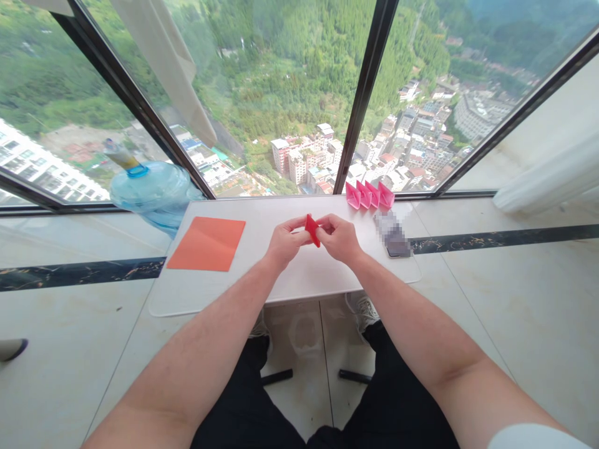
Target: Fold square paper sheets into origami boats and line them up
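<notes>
Between my two hands, just above the middle of the white table, is a small folded piece of red paper (312, 230). My left hand (286, 240) pinches its left side. From the right, my right hand (337, 237) grips the same paper with thumb and fingers. The paper stands on edge, tilted, with a pointed lower end. To the left lies a flat stack or sheet of orange-red paper (208, 244). Several pink folded paper pieces (369, 196) stand in a row at the table's back right edge.
The white table (281, 287) stands against tall windows. A blurred-out dark phone-like object (395, 240) lies at its right end. A large blue water bottle (152, 190) is behind the left corner. My legs and shoes (365, 312) are under the front edge.
</notes>
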{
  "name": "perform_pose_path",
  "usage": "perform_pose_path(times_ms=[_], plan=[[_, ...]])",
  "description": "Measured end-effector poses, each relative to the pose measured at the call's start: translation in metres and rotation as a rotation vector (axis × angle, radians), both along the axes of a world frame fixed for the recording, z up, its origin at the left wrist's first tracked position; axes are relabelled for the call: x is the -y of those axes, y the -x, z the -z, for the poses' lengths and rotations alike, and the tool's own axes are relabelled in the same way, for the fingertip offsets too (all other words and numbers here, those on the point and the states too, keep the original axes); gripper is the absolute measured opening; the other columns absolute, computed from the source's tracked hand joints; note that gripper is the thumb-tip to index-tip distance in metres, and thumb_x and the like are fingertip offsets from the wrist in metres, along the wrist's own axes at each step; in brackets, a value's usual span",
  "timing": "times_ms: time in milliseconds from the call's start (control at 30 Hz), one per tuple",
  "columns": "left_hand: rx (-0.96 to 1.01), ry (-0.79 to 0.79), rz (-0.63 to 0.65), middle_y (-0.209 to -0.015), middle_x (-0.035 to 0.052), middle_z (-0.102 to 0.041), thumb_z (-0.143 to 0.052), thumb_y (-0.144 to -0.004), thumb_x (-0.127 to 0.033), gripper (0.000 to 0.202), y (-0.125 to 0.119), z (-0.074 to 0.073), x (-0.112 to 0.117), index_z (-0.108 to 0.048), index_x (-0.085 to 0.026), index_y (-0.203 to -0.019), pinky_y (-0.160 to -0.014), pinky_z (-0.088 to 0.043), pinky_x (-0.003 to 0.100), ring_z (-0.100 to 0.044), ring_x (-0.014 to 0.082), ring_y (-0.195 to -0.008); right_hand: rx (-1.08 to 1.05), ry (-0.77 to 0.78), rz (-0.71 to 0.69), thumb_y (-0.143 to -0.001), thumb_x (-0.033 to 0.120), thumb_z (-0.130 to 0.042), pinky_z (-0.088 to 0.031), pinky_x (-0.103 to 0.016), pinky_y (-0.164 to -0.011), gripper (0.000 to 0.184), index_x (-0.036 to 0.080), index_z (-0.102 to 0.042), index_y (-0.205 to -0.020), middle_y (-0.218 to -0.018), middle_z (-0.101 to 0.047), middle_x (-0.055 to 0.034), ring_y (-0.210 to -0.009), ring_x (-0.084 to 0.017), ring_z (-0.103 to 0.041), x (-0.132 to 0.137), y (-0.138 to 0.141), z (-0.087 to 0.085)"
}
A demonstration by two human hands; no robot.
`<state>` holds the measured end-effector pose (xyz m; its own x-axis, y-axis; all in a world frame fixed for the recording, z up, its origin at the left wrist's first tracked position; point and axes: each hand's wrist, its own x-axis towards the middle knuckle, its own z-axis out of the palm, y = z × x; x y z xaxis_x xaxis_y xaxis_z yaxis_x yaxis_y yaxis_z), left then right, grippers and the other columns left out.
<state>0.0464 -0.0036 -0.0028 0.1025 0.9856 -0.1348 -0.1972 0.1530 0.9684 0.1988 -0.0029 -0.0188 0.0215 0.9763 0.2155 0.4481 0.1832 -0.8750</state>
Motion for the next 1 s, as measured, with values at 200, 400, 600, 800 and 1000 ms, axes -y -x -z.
perform_pose_path(times_ms=[200, 400, 600, 800, 1000], plan=[[-0.091, -0.043, 0.008, -0.107, 0.0063, -0.076, -0.080, -0.063, -0.027, 0.048, 0.001, 0.006, -0.001, -0.076, -0.015, -0.110, -0.084, -0.061, 0.042, -0.072, 0.0267, -0.094, 0.135, -0.010, 0.014, -0.082, 0.033, -0.061, -0.042, -0.024, -0.060, 0.015, 0.021, -0.067, -0.089, -0.067, -0.068, 0.0025, -0.060, -0.013, -0.059, 0.003, -0.001, -0.003], [-0.638, -0.225, -0.057, -0.099, 0.0026, -0.078, -0.062, -0.074, -0.018, 0.036, -0.003, 0.016, 0.003, -0.076, -0.022, -0.107, -0.088, -0.054, 0.033, -0.073, 0.0232, -0.093, 0.458, -0.057, 0.058, -0.086, 0.031, -0.058, -0.034, -0.026, -0.060, 0.016, 0.023, -0.058, -0.073, -0.067, -0.066, -0.0001, -0.062, -0.016, -0.057, 0.007, 0.006, -0.004], [-0.813, -0.203, -0.117, -0.069, 0.0003, -0.073, -0.059, -0.080, -0.028, 0.011, -0.008, 0.016, 0.005, -0.069, -0.023, -0.078, -0.070, -0.049, 0.027, -0.067, 0.0179, -0.068, 0.582, -0.038, 0.090, -0.089, 0.030, -0.055, -0.032, -0.027, -0.061, 0.014, 0.023, -0.058, -0.078, -0.072, -0.068, -0.0021, -0.066, -0.018, -0.059, 0.007, 0.010, -0.003], [-0.816, -0.244, -0.140, -0.064, 0.0005, -0.070, -0.058, -0.082, -0.034, 0.019, -0.014, 0.020, 0.005, -0.059, -0.023, -0.066, -0.066, -0.044, 0.028, -0.062, 0.0169, -0.064, 0.621, -0.025, 0.123, -0.092, 0.032, -0.052, -0.030, -0.029, -0.062, 0.013, 0.023, -0.061, -0.088, -0.078, -0.071, -0.0032, -0.069, -0.019, -0.061, 0.006, 0.007, -0.004], [-0.826, -0.255, -0.142, -0.065, 0.0015, -0.069, -0.059, -0.080, -0.033, 0.018, -0.016, 0.021, 0.008, -0.058, -0.024, -0.065, -0.067, -0.043, 0.029, -0.061, 0.0188, -0.066, 0.659, 0.027, 0.127, -0.091, 0.030, -0.052, -0.030, -0.030, -0.062, 0.014, 0.022, -0.062, -0.090, -0.077, -0.071, -0.0048, -0.069, -0.021, -0.062, 0.005, 0.006, -0.003]])
